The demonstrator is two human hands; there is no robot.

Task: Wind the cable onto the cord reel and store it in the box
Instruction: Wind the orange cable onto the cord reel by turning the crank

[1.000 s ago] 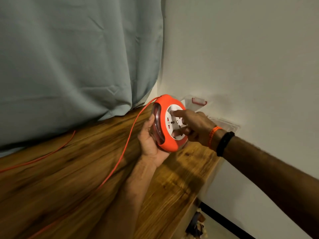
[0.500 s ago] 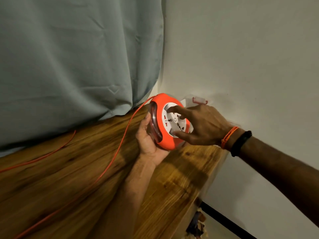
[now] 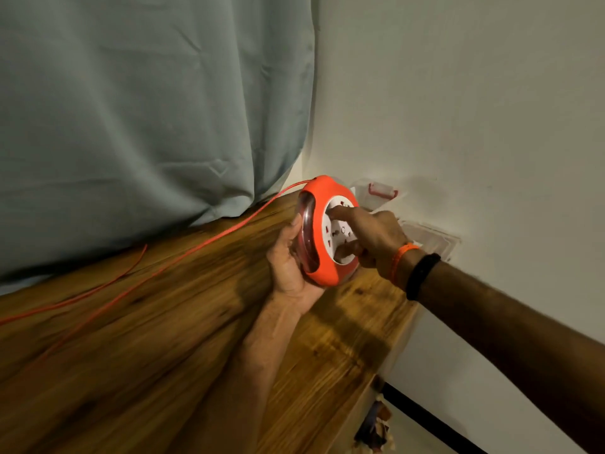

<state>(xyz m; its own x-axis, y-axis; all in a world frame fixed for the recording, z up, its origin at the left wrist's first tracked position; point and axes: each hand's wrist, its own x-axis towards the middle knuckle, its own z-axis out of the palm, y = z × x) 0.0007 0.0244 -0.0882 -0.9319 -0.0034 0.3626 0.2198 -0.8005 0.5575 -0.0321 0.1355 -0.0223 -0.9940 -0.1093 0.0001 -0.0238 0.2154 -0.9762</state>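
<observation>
Table (image 3: 137, 371): glossy wood-grain top, nearest the camera.
Left hand (image 3: 288, 267): palm up, fingers curled behind the cord reel (image 3: 322, 231), holding it on edge above the table.
Right hand (image 3: 370, 234): arm stretched out, fingertips curled onto the reel's white socket face.
Reel: round orange plastic shell with a clear window.
Cable (image 3: 183, 257): thin, orange, trailing left over the wood.
Box (image 3: 425, 237): clear plastic, red latch, at the wall behind the reel.
Curtain (image 3: 147, 109): grey-green folds.

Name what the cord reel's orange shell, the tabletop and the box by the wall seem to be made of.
Cord reel: smooth moulded plastic, likely, with an even orange sheen. Tabletop: wood or wood-look laminate, showing brown grain streaks. Box: clear plastic, apparently; the wall shows through it.
</observation>
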